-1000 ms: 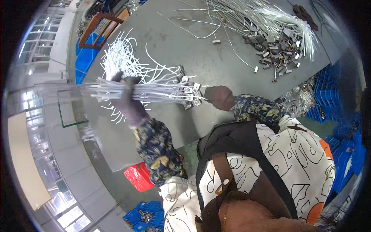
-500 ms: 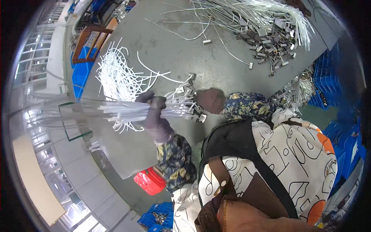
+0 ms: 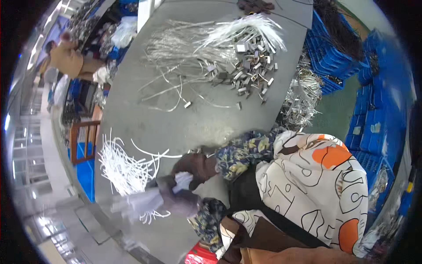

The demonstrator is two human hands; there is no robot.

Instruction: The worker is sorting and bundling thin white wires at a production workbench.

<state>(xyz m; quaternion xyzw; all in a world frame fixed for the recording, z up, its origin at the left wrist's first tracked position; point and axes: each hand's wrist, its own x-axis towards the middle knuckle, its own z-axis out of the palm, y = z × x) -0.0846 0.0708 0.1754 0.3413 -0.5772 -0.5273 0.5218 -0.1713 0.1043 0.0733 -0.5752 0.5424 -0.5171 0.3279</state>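
My left hand [image 3: 178,201], in a dark glove, grips a bundle of white cables [image 3: 140,203] that sticks out to the left and is blurred. My right hand [image 3: 194,166] sits just above it, closed on the bundle's near end, where a white tip shows between the two hands. Both hands are over the near left part of the grey table [image 3: 206,125]. A loose fan of white cables [image 3: 125,169] lies on the table right beside the hands.
A big heap of white cables with grey metal end pieces [image 3: 228,53] covers the far table. Blue crates [image 3: 347,57] and silver wire bundles [image 3: 303,97] stand to the right. A person in a tan top [image 3: 66,59] is at the far left. A wooden frame [image 3: 83,141] stands left of the table.
The view has swung round. My hands have come together on the bundle's end, and the bundle now points down-left near the loose white cables.
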